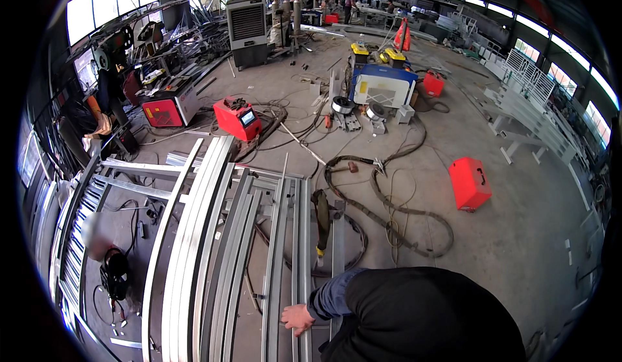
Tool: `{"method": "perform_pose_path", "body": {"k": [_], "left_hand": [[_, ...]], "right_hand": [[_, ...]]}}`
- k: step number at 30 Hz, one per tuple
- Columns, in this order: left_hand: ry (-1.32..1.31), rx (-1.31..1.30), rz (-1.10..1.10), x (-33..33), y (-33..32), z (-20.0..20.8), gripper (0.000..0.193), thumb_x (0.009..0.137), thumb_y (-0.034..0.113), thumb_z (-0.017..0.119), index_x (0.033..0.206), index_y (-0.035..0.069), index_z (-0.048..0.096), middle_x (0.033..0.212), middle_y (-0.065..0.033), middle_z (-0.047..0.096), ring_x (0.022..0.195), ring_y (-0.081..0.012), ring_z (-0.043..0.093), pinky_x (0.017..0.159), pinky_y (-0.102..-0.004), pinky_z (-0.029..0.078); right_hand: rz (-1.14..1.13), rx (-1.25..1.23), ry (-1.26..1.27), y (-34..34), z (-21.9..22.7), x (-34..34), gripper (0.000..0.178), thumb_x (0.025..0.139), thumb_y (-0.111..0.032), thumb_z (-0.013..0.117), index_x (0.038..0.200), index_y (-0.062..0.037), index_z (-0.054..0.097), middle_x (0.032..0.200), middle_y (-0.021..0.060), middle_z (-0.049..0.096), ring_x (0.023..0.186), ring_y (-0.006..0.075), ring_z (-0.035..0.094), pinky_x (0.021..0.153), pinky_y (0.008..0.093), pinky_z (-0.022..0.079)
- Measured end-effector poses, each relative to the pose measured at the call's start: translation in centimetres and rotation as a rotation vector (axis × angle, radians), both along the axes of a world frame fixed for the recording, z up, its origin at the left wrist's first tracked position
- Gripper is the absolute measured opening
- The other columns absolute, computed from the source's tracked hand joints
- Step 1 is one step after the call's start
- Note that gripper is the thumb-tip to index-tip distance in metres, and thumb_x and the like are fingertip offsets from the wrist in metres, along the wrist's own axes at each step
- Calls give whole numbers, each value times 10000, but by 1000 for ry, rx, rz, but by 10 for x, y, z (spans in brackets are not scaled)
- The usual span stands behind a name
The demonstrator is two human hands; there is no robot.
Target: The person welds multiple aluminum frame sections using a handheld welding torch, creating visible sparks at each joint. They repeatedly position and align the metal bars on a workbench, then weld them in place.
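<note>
My right hand reaches in from the lower right, its arm in a blue sleeve below a black-clad shoulder. Its fingers close over a narrow silver metal profile, one of several long profiles lying side by side. Just left of the hand runs another grooved profile, with a small dark fitting on its edge. Beyond the hand, a dark olive, sleeve-like piece with a yellow end lies across the work. A wider stack of bright profiles is farther left. My left hand is not visible.
Thick cable loops over the floor at right, near a red box. Ahead stand a red machine, a blue-and-white machine and wire spools. A black object with cables sits at left. People work far off.
</note>
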State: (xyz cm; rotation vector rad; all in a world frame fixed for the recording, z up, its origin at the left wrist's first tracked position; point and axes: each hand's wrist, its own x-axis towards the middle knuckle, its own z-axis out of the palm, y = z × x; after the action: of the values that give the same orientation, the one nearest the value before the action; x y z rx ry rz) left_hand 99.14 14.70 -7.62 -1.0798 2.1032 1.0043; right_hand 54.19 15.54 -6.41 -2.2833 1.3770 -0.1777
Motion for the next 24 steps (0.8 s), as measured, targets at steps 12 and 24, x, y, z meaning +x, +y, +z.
{"method": "perform_pose_path", "body": {"k": [12,24], "left_hand": [[204,-619,153,-84,83,69,686,944,295,716,1527,-10,520,1339,-274,670,1211,-451,653,1027,-549,528],[-247,-369,210,-176,71,130,691,988,232,662,1595,-7,432,1379,-311,640,1295,-470,625,1085,-556,517]], "right_hand": [[-342,-227,-195,141,52,-139,297,959,-347,741,1119,-106,677,1170,117,603,1099,348,604,963,478,498],[-1405,-449,195,146,35,-377,244,939,-296,712,1107,-120,693,1131,93,615,1138,323,594,999,468,494]]}}
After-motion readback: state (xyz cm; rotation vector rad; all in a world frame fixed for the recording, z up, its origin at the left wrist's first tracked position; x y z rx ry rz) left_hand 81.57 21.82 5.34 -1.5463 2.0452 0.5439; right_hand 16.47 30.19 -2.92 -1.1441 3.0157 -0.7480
